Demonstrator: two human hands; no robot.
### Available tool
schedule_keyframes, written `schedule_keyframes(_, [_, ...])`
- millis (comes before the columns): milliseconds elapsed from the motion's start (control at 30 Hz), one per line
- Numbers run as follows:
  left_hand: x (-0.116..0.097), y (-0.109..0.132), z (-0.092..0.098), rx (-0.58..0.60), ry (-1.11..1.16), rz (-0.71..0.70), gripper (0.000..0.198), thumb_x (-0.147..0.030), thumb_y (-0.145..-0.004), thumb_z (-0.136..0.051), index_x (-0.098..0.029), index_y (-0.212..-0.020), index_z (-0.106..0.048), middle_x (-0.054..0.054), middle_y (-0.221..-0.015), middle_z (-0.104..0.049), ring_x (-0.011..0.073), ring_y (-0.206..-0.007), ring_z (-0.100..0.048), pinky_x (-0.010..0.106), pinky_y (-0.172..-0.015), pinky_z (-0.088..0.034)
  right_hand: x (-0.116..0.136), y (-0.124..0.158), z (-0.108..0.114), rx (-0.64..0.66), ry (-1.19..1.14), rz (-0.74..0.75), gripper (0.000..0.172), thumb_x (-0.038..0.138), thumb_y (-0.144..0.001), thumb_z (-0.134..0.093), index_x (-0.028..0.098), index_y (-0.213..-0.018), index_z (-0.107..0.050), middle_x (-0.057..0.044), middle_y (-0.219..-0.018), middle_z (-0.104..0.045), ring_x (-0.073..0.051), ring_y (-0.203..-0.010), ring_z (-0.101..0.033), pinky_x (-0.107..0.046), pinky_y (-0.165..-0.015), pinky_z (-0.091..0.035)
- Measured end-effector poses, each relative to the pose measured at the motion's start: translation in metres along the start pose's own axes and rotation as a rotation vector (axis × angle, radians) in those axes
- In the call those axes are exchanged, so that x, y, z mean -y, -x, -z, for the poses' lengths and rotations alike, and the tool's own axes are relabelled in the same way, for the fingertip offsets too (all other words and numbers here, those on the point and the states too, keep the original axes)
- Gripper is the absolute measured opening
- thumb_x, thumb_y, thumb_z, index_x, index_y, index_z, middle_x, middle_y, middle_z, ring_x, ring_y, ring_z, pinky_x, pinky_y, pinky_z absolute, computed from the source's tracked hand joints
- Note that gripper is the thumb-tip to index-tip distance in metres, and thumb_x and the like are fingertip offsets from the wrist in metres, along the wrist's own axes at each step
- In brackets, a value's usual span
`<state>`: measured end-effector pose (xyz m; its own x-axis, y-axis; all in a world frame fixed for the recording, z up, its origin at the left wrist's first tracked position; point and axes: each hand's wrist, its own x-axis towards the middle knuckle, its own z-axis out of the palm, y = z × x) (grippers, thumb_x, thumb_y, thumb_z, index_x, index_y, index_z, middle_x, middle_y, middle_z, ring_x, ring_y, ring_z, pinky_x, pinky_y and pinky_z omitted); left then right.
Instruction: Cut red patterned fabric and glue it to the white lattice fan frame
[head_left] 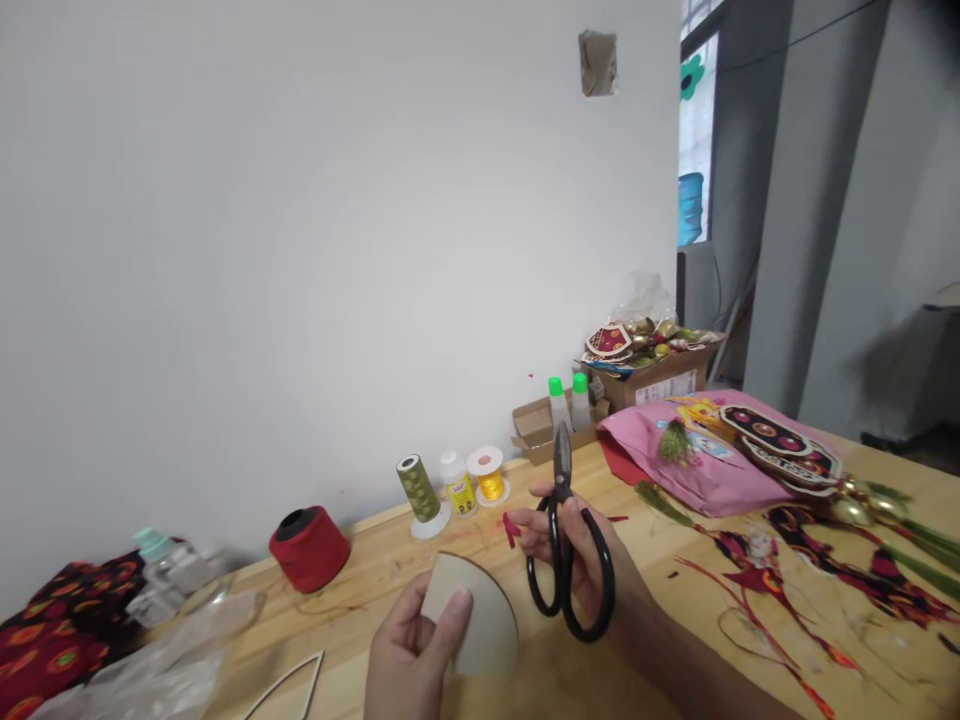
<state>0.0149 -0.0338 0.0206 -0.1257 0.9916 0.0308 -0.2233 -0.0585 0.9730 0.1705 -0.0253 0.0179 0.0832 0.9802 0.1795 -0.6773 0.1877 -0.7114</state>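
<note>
My left hand [416, 640] pinches a cream-coloured flat piece with a curved edge [484, 625], thumb on its face and fingers behind. To its right my right hand [592, 560] holds black-handled scissors [561, 480] upright, blades together and pointing up. The scissors and the flat piece are apart. Just left of the right hand's fingers is a small red scrap [511, 530]; whether the fingers touch it I cannot tell. Near the left hand, at the table's front, lies a thin pale curved frame [311, 685], partly cut off by the picture's edge.
Along the wall stand a red thread cone [309, 550], a green thread spool [418, 490], a glue bottle [459, 487] and a yellow cord spool [490, 478]. Patterned fabric [52, 625] lies left. Right are a pink bag [697, 455], fabric scraps [757, 575] and a filled cardboard box [656, 380].
</note>
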Motion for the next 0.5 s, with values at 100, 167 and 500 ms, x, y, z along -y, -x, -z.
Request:
schedule_keyframes(100, [-0.001,0.003,0.000,0.015,0.011,0.011,0.029,-0.030,-0.053,-0.073,-0.014,-0.075,-0.063,0.004,-0.060,-0.067,0.0173,-0.054,-0.060,0.022,-0.046,-0.045,-0.003,0.003,-0.002,0.131,0.110,0.013,0.050,0.060,-0.069,-0.052,0.018,-0.095,-0.052,-0.002,-0.069,-0.057,-0.015,-0.069,-0.054,-0.031,-0.075,-0.040])
schedule_keyframes(167, [-0.003,0.004,0.000,0.028,0.029,0.042,0.031,-0.031,-0.053,-0.073,-0.015,-0.077,-0.063,0.004,-0.060,-0.067,0.0184,-0.055,-0.060,0.023,-0.047,-0.045,-0.004,0.005,0.000,0.175,0.327,0.018,0.043,0.053,-0.070,-0.055,0.017,-0.093,-0.053,0.003,-0.059,-0.048,-0.012,-0.057,-0.046,-0.024,-0.059,-0.039])
schedule_keyframes(500, [-0.004,0.007,0.003,0.120,-0.111,-0.077,0.035,-0.036,-0.057,-0.068,-0.016,-0.084,-0.060,0.004,-0.076,-0.067,0.0226,-0.076,-0.060,0.026,-0.060,-0.045,0.009,0.009,0.006,0.538,1.097,0.309,0.036,0.045,-0.061,-0.068,0.018,-0.060,-0.045,0.008,-0.055,-0.036,-0.006,-0.048,-0.031,-0.018,-0.045,-0.023])
